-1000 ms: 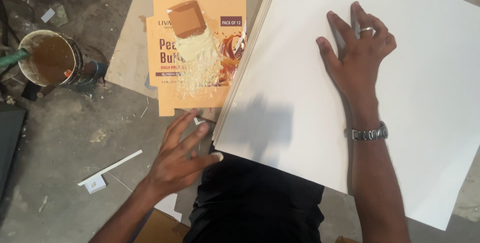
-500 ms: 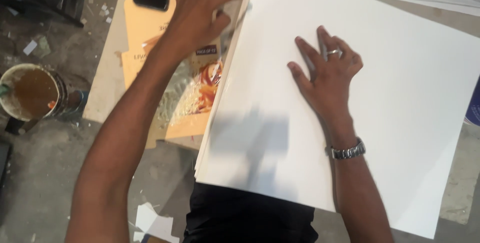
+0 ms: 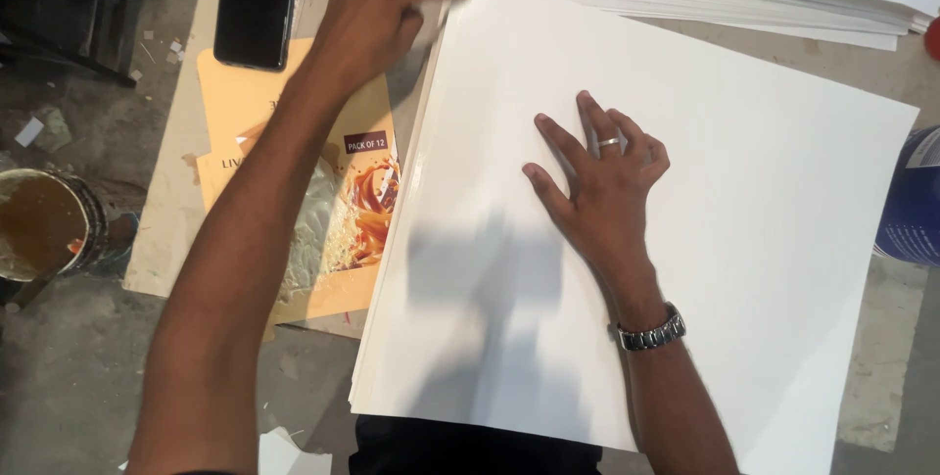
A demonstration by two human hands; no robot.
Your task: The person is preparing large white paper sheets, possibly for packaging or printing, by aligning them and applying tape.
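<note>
Left hand [image 3: 377,15]: fingers spread, blurred, at the far left corner of the white sheet stack [image 3: 764,240].
Right hand [image 3: 602,181]: lay flat, splayed, pressing the stack.
Risk: top sheet could crease if lifted while pinned.

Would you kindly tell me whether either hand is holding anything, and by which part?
Nothing is gripped. The right hand presses flat on the white sheets; the left hand touches their far left corner, blurred.

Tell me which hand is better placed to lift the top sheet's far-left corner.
Probably the left hand: it is at the far-left corner of the white sheet stack, fingers at the edge. The right hand lies flat mid-sheet, pinning it down.
</note>
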